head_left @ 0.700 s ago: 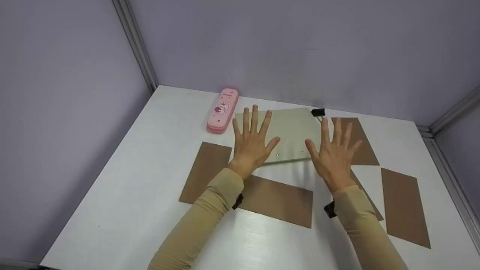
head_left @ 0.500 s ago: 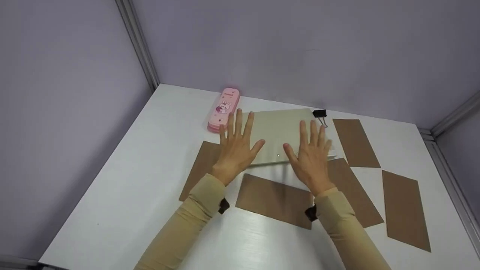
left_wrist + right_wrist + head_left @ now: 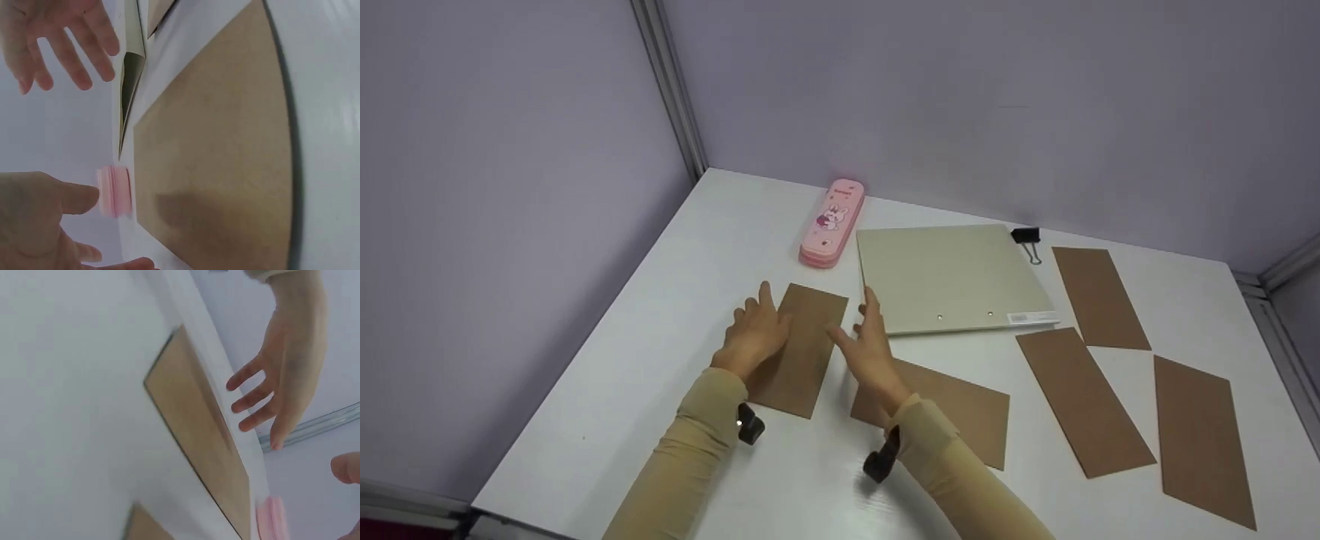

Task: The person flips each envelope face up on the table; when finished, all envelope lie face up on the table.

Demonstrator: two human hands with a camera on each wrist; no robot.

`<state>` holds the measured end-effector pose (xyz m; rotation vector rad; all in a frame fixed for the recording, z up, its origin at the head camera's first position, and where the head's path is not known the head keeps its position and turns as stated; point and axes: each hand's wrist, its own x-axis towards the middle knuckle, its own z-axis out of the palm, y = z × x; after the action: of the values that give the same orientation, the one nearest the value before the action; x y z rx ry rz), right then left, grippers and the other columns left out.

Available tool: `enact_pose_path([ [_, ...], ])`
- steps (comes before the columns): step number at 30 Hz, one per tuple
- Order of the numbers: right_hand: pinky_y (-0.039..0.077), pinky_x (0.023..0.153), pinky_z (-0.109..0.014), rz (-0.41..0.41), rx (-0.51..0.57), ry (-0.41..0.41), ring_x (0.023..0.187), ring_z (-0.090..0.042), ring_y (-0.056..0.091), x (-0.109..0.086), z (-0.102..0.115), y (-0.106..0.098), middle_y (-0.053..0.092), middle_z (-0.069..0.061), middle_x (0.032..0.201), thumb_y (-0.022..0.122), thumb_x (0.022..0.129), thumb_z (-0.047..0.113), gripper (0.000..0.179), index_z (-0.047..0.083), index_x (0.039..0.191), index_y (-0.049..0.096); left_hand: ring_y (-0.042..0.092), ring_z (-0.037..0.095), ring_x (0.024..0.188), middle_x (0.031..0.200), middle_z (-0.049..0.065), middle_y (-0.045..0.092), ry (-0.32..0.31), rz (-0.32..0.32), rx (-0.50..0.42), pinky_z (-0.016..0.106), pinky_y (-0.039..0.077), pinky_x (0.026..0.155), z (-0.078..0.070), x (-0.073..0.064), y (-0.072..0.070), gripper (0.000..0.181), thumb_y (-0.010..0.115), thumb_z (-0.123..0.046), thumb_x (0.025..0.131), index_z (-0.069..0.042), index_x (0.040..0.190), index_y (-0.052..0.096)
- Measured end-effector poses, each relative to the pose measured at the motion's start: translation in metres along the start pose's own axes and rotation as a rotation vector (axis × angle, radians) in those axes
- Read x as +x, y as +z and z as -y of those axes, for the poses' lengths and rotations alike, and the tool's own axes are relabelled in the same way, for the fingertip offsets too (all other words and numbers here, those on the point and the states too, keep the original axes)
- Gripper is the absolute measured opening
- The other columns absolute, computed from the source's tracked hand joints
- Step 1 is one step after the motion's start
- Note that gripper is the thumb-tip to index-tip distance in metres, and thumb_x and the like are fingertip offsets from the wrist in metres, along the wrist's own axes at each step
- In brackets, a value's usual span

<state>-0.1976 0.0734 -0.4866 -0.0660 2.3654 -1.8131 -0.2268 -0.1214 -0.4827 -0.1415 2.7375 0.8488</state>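
Both hands flank a flat, matte brown cardboard rectangle (image 3: 799,349) lying on the smooth white worktop (image 3: 660,300). The left hand (image 3: 754,334) rests at its left edge, the right hand (image 3: 870,349) beside its right edge; fingers of both are straight and relaxed, gripping nothing.

White worktop (image 3: 660,315) in a corner of lilac walls. Pink pencil case (image 3: 831,222) at the back, just beside a beige binder (image 3: 952,277) lying flat. Black binder clip (image 3: 1027,238) at the binder's far right corner. Three brown cardboard strips to the right: one near the clip (image 3: 1099,296), one below the binder (image 3: 1084,401), one far right (image 3: 1204,439)
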Motion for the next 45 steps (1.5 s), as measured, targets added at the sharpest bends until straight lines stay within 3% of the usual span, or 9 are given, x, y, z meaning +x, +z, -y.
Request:
enact_pose_path([
  [6,0.039,0.122,-0.063,0.030,0.264,0.254,0.157,-0.050,0.029,-0.001,0.001,0.019,0.017,-0.028,0.170,0.065,0.099,0.028,0.091,0.009,0.169,0.009,0.019,0.057,0.157,0.171,0.034,0.014,-0.025,0.073,-0.165,0.067,0.025,0.127,0.009,0.003,0.000,0.083,0.050,-0.034,0.109,-0.003,0.168,-0.001],
  [11,0.042,0.120,-0.061,0.057,0.328,0.296,0.157,-0.047,0.031,-0.003,0.003,0.023,0.018,-0.025,0.171,0.062,0.098,0.028,0.089,0.011,0.168,0.010,0.028,0.056,0.154,0.169,0.033,0.019,-0.036,0.071,-0.232,0.063,0.029,0.127,0.009,0.008,0.001,0.080,0.054,-0.028,0.108,-0.001,0.167,0.007],
  [17,0.043,0.119,-0.063,0.035,0.362,0.311,0.156,-0.046,0.032,0.001,-0.001,0.025,0.022,-0.026,0.168,0.060,0.097,0.023,0.086,0.008,0.167,0.014,0.047,0.047,0.145,0.157,0.033,0.044,-0.014,0.048,-0.209,0.054,0.041,0.122,0.017,0.014,0.003,0.055,0.049,-0.008,0.106,0.010,0.156,0.037],
  [23,0.042,0.120,-0.060,0.023,0.344,0.321,0.152,-0.042,0.040,0.004,-0.001,0.025,0.037,-0.023,0.163,0.060,0.098,0.022,0.080,0.008,0.167,0.022,0.066,0.026,0.100,0.126,0.024,0.071,0.023,0.004,-0.332,0.036,0.057,0.087,0.020,0.012,-0.006,0.049,0.055,0.003,0.094,0.006,0.142,0.060],
  [28,0.037,0.123,-0.062,0.068,0.389,0.317,0.154,-0.044,0.040,0.005,0.002,0.020,0.036,-0.023,0.167,0.057,0.103,0.030,0.077,0.011,0.168,0.021,0.062,0.013,0.077,0.104,0.017,0.076,0.132,-0.099,-0.414,0.022,0.050,0.066,0.004,-0.001,-0.011,0.040,0.061,-0.003,0.093,0.002,0.132,0.069],
  [33,0.038,0.124,-0.061,0.148,0.459,0.260,0.151,-0.047,0.044,0.002,0.015,0.012,0.031,-0.021,0.171,0.044,0.110,0.046,0.074,0.015,0.170,0.014,0.064,0.015,0.074,0.101,0.013,0.074,0.291,-0.217,-0.436,0.023,0.049,0.062,-0.029,-0.023,-0.009,0.031,0.067,-0.012,0.097,-0.005,0.126,0.074],
  [39,0.057,0.102,-0.043,0.113,0.549,0.171,0.127,-0.030,0.065,-0.005,0.039,0.004,0.052,-0.011,0.153,0.038,0.114,0.042,0.054,0.018,0.162,0.034,0.063,0.019,0.082,0.102,0.007,0.071,0.449,-0.376,-0.235,0.033,0.053,0.070,-0.065,-0.046,0.004,0.027,0.071,-0.015,0.097,-0.009,0.124,0.076],
  [42,0.056,0.083,-0.029,0.062,0.626,0.146,0.105,-0.016,0.065,-0.009,0.048,0.001,0.062,-0.005,0.126,0.037,0.115,0.030,0.036,0.012,0.145,0.048,0.063,0.023,0.091,0.106,0.008,0.068,0.520,-0.428,-0.140,0.039,0.057,0.077,-0.074,-0.051,0.011,0.027,0.074,-0.013,0.097,-0.008,0.123,0.075],
  [45,0.055,0.080,-0.026,0.016,0.671,0.120,0.102,-0.014,0.063,-0.010,0.052,-0.003,0.063,-0.004,0.120,0.036,0.114,0.020,0.031,0.010,0.140,0.050,0.063,0.026,0.103,0.114,0.010,0.067,0.586,-0.433,-0.152,0.042,0.059,0.087,-0.076,-0.052,0.014,0.032,0.075,-0.009,0.095,-0.008,0.127,0.073],
])
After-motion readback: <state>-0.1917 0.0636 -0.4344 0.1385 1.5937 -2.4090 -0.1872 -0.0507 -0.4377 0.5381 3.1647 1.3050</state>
